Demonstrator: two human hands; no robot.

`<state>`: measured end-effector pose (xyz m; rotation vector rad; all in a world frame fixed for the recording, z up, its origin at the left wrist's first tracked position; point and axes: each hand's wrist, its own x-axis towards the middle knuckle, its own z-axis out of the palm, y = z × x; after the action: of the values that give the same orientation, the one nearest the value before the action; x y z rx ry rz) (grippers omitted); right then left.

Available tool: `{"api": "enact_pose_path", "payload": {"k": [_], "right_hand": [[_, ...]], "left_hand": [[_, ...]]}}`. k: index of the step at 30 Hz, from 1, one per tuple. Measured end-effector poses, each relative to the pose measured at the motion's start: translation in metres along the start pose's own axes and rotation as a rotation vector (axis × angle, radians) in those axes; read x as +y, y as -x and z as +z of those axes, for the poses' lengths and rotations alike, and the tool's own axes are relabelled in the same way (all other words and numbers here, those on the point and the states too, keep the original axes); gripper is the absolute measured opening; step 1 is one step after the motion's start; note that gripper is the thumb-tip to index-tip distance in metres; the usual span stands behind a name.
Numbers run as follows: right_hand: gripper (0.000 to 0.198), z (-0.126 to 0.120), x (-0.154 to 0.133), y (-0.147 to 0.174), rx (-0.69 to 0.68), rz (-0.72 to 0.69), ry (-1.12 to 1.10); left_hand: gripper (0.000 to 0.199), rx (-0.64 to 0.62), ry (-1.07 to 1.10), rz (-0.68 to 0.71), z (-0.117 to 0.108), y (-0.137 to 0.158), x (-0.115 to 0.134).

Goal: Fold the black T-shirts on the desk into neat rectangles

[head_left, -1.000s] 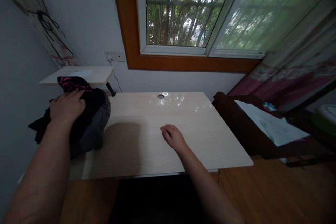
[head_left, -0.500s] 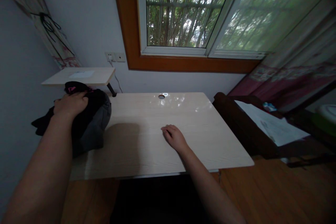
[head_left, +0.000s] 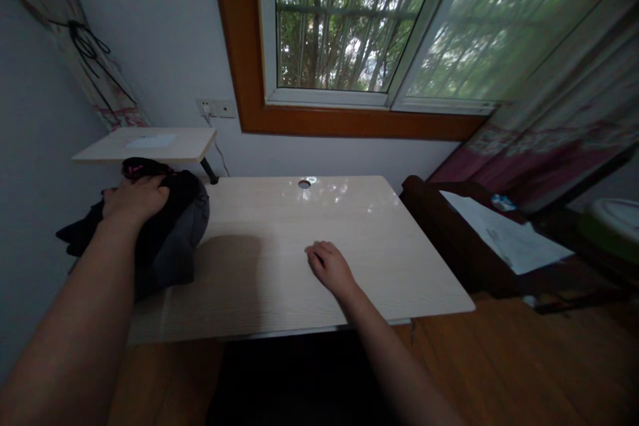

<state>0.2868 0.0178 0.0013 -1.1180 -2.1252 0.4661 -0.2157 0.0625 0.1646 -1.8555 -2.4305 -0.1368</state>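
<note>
My left hand (head_left: pixel 134 200) is on top of a bunched heap of black and dark grey clothes (head_left: pixel 172 239) at the left end of the desk. Its fingers bend into the black cloth and their tips are hidden. A bit of pink shows at the heap's upper edge. Near the middle of the pale wooden desk (head_left: pixel 284 213), my right hand (head_left: pixel 330 267) rests on the bare top. Nothing is in it; the fingers curl loosely, with the thumb a little apart.
A small raised shelf (head_left: pixel 190 143) with a white paper (head_left: pixel 151 141) stands behind the clothes. The desktop has a round cable hole (head_left: pixel 304 184) towards the wall. Right of the desk, white sheets (head_left: pixel 499 233) lie on dark brown furniture (head_left: pixel 424 213). A window (head_left: pixel 349 26) is ahead.
The view has shifted very slightly. Both hands and the clothes stay in the same places on the desk.
</note>
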Motion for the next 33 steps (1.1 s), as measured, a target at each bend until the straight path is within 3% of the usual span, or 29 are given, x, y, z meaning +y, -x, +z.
{"api": "enact_pose_path", "payload": {"k": [3, 7, 14, 18, 21, 25, 33], "right_hand": [[0.021, -0.004, -0.009, 0.016, -0.012, 0.003, 0.018], [0.021, -0.009, -0.017, 0.038, -0.047, -0.004, 0.022], [0.021, -0.011, -0.019, 0.05, -0.081, 0.008, 0.015], [0.021, -0.011, -0.02, 0.048, -0.082, 0.004, 0.019], [0.022, -0.011, -0.02, 0.048, -0.088, -0.003, 0.029], [0.022, -0.01, -0.02, 0.048, -0.092, -0.004, 0.045], [0.021, -0.013, -0.023, 0.046, -0.122, -0.019, 0.071]], "left_hand": [[0.061, -0.002, -0.048, -0.12, -0.001, 0.01, 0.011], [0.059, 0.079, -0.094, -0.063, -0.007, 0.025, 0.023], [0.053, 0.362, -0.091, 0.047, -0.033, 0.055, 0.021], [0.053, 0.307, -0.175, 0.087, -0.04, 0.067, 0.013], [0.054, 0.28, -0.205, 0.152, -0.035, 0.076, 0.009], [0.051, 0.351, -0.167, 0.215, -0.023, 0.096, 0.015], [0.035, 0.44, 0.113, 0.406, 0.014, 0.141, 0.069]]}}
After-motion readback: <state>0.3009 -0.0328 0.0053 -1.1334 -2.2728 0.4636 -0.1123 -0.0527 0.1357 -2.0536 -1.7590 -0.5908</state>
